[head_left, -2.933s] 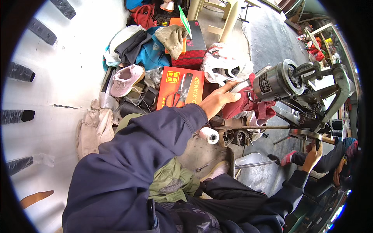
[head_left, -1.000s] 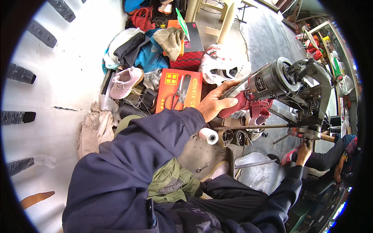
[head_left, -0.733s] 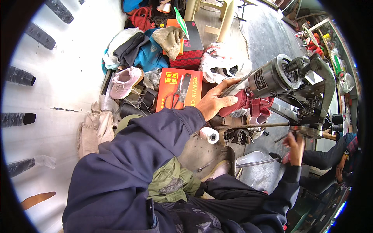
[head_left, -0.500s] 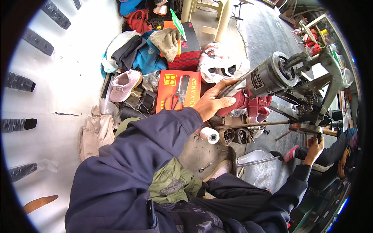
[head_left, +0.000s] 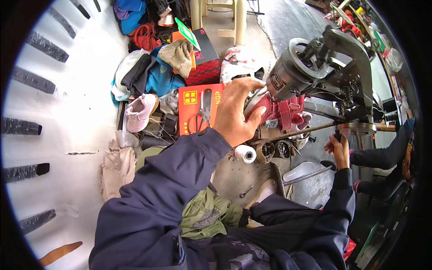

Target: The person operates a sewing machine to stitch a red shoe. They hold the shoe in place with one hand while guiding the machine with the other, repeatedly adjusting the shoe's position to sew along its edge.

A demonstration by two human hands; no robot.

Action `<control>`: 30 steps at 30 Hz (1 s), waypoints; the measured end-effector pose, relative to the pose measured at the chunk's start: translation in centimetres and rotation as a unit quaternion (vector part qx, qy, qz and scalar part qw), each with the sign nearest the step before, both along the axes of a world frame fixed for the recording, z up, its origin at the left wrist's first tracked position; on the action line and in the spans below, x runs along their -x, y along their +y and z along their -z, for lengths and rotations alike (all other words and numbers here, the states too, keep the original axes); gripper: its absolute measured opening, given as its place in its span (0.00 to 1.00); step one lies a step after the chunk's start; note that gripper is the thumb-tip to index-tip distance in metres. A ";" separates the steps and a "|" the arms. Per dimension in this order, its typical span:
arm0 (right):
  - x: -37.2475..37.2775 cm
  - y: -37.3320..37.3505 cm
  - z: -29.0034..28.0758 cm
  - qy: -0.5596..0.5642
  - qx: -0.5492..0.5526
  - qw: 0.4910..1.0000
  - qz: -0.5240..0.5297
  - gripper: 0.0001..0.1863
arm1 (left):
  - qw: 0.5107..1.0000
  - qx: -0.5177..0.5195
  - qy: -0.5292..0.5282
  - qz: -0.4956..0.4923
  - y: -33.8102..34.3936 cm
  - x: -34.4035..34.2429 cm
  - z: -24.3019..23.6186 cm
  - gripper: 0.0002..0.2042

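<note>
My left hand (head_left: 236, 112) is closed around the toe end of a red shoe (head_left: 268, 110) with a pale sole, its thumb on the upper and its fingers along the sole side. The strapped part of the shoe sits under the round metal head of a shoe-stitching machine (head_left: 288, 74), which hides where it touches. At the right, my right hand (head_left: 338, 150) grips the small dark crank handle (head_left: 337, 136) at the left rim of the machine's metal handwheel (head_left: 357, 128).
A white thread spool (head_left: 245, 154) and two open cans (head_left: 265, 151) stand below the shoe. Left of it are an orange-red box (head_left: 188, 119) with a scissors picture, a pale pink shoe (head_left: 140, 112) and piled cloths. Another person's dark-clothed legs (head_left: 382, 150) are at far right.
My right hand and the crank handle have swung to the left side of the handwheel. My left hand still holds the shoe, with its fingers more arched. The whole view has shifted slightly.
</note>
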State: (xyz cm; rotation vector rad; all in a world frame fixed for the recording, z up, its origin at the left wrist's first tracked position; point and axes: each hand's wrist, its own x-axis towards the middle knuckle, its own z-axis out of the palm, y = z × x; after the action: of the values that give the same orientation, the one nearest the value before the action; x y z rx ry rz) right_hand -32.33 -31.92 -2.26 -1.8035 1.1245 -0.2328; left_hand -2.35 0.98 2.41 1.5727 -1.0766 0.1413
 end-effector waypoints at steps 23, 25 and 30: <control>-0.3 1.1 -7.0 -0.134 0.184 0.974 0.009 0.10 | 0.914 -0.087 0.362 0.161 0.1 0.4 0.6 0.40; 0.9 -1.1 -8.9 -0.128 0.230 0.963 0.060 0.08 | 0.912 -0.110 0.350 0.183 -0.2 0.0 0.5 0.39; 4.6 -7.5 -5.9 -0.065 0.297 0.938 0.168 0.09 | 0.914 -0.094 0.334 0.209 -0.3 -0.4 0.9 0.36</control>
State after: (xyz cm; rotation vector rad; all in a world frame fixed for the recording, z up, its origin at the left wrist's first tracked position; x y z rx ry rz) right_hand -36.88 -39.42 3.63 -2.0535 1.3565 -0.9697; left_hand -1.93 0.66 1.47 1.3569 -0.8557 -0.7618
